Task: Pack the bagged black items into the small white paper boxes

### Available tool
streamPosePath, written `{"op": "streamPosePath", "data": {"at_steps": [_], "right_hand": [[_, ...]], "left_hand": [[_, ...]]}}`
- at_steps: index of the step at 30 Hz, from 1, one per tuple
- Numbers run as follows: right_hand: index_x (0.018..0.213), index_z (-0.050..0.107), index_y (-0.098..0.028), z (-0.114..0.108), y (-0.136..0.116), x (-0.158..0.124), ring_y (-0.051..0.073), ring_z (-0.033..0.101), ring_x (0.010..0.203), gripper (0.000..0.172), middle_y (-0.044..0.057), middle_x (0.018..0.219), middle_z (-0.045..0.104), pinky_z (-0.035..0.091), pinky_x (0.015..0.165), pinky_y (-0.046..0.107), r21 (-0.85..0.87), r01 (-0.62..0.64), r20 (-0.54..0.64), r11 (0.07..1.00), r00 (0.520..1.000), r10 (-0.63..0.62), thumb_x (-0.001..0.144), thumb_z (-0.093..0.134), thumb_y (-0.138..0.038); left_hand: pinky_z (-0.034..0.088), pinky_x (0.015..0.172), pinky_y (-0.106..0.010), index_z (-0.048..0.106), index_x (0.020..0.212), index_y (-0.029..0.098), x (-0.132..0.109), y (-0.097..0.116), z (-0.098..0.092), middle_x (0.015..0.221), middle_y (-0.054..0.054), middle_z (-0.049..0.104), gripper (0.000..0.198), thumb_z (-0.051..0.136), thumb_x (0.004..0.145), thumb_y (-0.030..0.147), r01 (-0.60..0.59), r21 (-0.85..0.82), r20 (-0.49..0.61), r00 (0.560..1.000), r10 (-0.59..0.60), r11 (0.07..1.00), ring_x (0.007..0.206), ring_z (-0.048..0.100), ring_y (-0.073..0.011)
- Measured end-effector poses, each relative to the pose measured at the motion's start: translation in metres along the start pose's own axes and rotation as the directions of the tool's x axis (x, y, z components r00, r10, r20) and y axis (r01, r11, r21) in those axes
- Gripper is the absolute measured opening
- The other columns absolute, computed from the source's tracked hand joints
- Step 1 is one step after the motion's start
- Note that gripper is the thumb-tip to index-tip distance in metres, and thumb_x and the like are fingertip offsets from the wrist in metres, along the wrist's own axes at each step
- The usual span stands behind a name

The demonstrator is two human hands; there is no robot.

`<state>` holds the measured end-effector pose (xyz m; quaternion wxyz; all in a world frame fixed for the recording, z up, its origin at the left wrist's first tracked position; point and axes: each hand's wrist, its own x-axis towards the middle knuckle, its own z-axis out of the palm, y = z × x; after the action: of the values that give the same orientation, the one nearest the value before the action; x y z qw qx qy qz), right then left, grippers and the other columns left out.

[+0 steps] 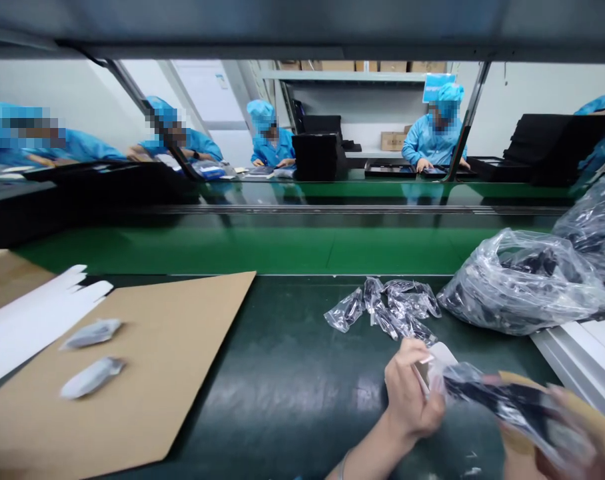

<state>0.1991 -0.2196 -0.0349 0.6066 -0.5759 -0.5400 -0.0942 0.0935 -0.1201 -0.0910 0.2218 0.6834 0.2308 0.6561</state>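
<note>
My left hand [410, 393] is closed, pinching the white end of a small clear plastic packet [487, 393] with a dark part inside. My right hand [577, 440] sits at the bottom right corner, blurred by motion, holding the other end of the same packet. Just beyond my hands lies a loose pile of small clear packets [387, 308] on the dark green bench. Two small wrapped packets [90, 357] lie on a brown cardboard sheet [182, 347] to the left.
A big clear bag of dark parts [522, 283] sits at the right, with a white tray edge [577, 353] below it. White card strips [32, 317] lie far left. A green conveyor belt [282, 247] runs across; people in blue coats work behind it beside black tray stacks [317, 157].
</note>
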Motion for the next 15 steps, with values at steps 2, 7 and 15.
{"op": "streamPosePath", "data": {"at_steps": [2,7,15], "right_hand": [[0.107,0.064,-0.028,0.009,-0.008,0.016,0.018,0.063,0.071,0.028,0.003,0.086,0.07,0.048,0.062,0.031,-0.129,0.242,0.141,0.962,0.964,-0.224,0.083,0.062,-0.014],[0.096,0.06,-0.022,0.022,-0.022,0.036,0.017,0.053,0.085,0.026,0.004,0.094,0.069,0.043,0.079,0.033,-0.185,0.518,0.235,0.835,0.848,-0.474,0.081,0.056,-0.001],[0.077,0.054,-0.025,0.035,-0.026,0.033,0.016,0.048,0.081,0.028,-0.001,0.078,0.069,0.028,0.098,0.04,-0.237,0.595,0.305,0.768,0.796,-0.523,0.08,0.052,0.002]], "left_hand": [[0.047,0.058,-0.028,0.042,0.107,0.023,-0.004,0.003,0.001,0.088,-0.005,0.056,0.026,0.035,0.098,0.047,0.003,-0.009,0.015,1.0,-0.003,1.0,0.07,0.061,-0.0181],[0.046,0.052,-0.028,0.037,0.104,0.024,-0.004,0.004,-0.002,0.083,-0.002,0.054,0.026,0.036,0.096,0.049,0.009,-0.026,0.0,1.0,-0.009,1.0,0.062,0.059,-0.0167],[0.052,0.05,-0.03,0.04,0.11,0.023,-0.005,-0.004,-0.002,0.081,-0.004,0.061,0.035,0.056,0.085,0.04,-0.074,0.058,0.003,0.997,0.074,0.996,0.059,0.063,-0.0178]]}}
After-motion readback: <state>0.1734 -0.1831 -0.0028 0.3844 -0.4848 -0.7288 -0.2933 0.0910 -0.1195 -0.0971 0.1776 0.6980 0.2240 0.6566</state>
